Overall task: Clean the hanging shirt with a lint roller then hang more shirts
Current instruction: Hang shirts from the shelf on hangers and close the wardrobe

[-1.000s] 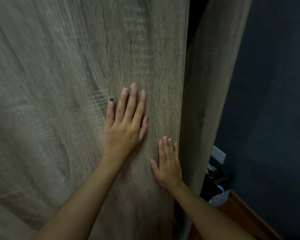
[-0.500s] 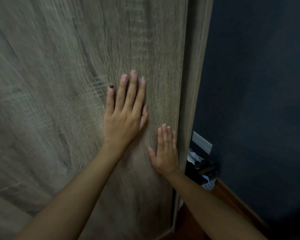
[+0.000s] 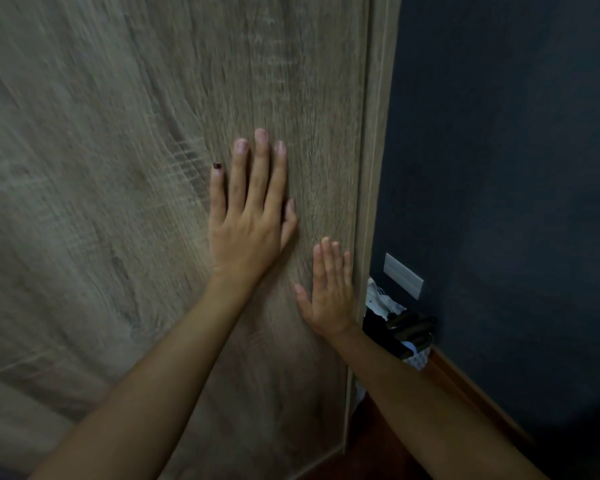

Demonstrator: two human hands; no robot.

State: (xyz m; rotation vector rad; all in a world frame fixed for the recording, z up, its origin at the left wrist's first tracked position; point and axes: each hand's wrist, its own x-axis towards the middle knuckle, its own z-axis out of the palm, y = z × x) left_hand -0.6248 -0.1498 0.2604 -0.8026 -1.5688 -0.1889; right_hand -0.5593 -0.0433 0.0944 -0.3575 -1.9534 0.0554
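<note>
Against the wooden door (image 3: 153,168), left hand (image 3: 248,233) and right hand (image 3: 331,296) flat, fingers straight, pushing: gap at its right edge now shut, closing the wardrobe; no shirt or lint roller visible.

Dim room corner beside a wood-grain wardrobe

A pale wood-grain door panel (image 3: 125,209) is filling the left of the view, blurred in places, while a dark blue wall (image 3: 506,168) is standing to its right, carrying a pale wall plate (image 3: 403,276) and meeting a reddish-brown floor (image 3: 378,441) along a wooden skirting board (image 3: 465,386).
</note>
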